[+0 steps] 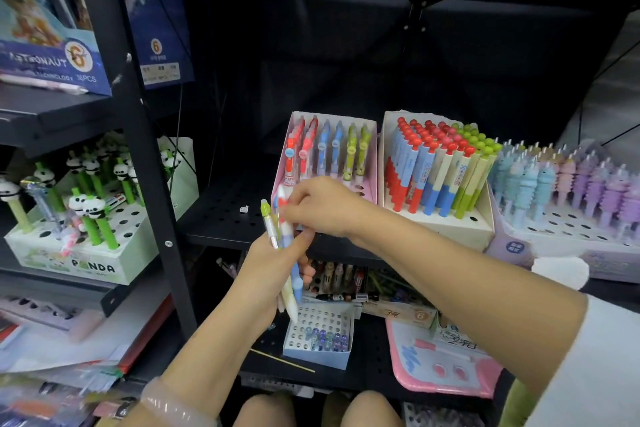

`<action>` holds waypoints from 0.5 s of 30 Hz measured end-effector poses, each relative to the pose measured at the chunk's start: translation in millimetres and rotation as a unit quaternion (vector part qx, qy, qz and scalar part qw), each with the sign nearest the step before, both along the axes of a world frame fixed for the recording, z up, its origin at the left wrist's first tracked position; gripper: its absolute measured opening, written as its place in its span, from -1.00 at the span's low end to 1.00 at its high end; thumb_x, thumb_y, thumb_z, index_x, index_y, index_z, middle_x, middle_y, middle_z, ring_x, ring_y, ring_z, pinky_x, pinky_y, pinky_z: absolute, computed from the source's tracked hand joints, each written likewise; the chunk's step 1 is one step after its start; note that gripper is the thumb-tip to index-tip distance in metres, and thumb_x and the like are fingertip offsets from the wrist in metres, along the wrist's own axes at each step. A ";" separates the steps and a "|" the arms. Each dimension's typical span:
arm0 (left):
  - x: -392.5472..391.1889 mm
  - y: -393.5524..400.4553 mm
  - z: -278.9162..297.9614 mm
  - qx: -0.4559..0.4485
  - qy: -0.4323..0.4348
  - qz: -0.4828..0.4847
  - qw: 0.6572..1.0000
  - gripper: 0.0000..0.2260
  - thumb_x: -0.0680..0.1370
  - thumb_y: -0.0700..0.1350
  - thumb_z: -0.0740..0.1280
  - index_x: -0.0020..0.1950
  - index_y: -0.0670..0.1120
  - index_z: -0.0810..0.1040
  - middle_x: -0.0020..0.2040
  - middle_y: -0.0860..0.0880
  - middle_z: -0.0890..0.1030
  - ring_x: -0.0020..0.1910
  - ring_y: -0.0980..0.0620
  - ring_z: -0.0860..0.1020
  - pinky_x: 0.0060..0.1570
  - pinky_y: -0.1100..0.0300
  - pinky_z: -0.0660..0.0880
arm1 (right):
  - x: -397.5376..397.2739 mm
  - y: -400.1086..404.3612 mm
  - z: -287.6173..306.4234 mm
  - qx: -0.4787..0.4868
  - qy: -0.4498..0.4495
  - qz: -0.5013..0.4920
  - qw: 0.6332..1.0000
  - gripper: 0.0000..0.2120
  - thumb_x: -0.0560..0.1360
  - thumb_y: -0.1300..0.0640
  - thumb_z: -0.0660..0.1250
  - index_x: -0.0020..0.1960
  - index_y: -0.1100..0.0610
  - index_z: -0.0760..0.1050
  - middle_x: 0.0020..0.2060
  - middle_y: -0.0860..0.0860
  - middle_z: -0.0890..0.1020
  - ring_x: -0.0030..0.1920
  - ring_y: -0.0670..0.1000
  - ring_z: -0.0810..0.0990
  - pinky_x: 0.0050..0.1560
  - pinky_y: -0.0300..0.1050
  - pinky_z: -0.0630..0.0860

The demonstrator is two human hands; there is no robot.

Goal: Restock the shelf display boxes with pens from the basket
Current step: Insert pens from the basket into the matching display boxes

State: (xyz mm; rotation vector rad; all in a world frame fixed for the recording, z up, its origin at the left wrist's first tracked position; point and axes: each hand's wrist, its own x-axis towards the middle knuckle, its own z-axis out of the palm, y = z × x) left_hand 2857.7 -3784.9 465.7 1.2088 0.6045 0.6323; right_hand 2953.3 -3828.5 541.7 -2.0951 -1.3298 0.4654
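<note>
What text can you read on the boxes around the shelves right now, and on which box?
"PANDA" (first A hidden): front of the white-and-green panda pen box.
"36PCS": blue box, upper left; its larger lettering reads mirrored.
"6": round badge on the dark blue box.
Print on the pens and the lower boxes is too small or blurred.

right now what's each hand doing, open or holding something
Left hand: grips a bunch of pens.
Right hand: pinches the top of one pen in that bunch.

Dim shelf recess, foreground evenly lit, edges blurred, wide-angle bowing.
</note>
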 end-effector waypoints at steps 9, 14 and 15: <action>-5.1 6.6 4.3 -0.057 -0.052 -0.009 0.997 -0.87 0.54 -0.10 0.31 -0.04 -0.16 0.52 -0.45 0.01 0.56 -0.54 0.13 0.40 -0.55 0.32 0.40 | 35.0 -12.2 -0.6 0.141 0.052 -0.110 0.983 -0.78 0.53 0.09 0.30 0.15 0.12 0.42 -0.11 0.00 0.56 -0.20 -0.09 0.56 -0.24 -0.27 0.52; -3.6 8.3 2.9 -0.044 -0.071 -0.007 0.996 -0.84 0.50 -0.08 0.36 -0.18 -0.14 0.48 -0.48 0.03 0.45 -0.59 0.15 0.23 -0.63 0.34 0.21 | 33.9 -27.2 4.8 0.076 -0.416 0.137 0.896 -0.62 0.54 -0.08 0.23 0.32 0.01 0.44 0.32 -0.03 0.43 0.37 -0.02 0.30 0.39 -0.02 0.04; -2.9 7.9 3.6 -0.043 -0.081 -0.002 0.996 -0.83 0.46 -0.07 0.38 -0.20 -0.14 0.47 -0.48 0.03 0.43 -0.59 0.15 0.23 -0.63 0.34 0.20 | 33.3 -27.0 5.0 0.028 -0.439 0.173 0.881 -0.62 0.54 -0.11 0.20 0.29 0.00 0.46 0.25 -0.05 0.51 0.31 -0.05 0.37 0.40 0.00 -0.02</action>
